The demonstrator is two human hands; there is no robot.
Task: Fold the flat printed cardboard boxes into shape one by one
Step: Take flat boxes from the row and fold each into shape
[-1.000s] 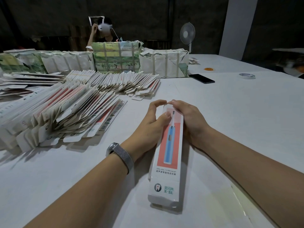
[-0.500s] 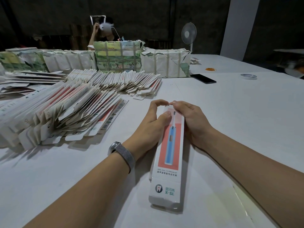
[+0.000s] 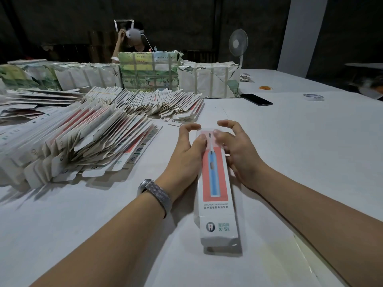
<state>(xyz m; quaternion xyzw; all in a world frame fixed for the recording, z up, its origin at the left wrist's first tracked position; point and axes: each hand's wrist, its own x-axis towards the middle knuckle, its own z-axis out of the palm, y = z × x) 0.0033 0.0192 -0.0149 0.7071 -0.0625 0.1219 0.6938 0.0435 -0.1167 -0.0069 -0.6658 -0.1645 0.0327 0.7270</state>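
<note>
Left hand against box side, thumb on top; right hand loose, fingers spread, holding nothing. Box formed, lying on table. Judged: far-end closing step; next, set aside, take flat.

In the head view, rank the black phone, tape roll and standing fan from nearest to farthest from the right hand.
From the right hand:
1. Black phone, beyond it on the table.
2. Tape roll, farther right.
3. Standing fan, past the table's far edge.
</note>
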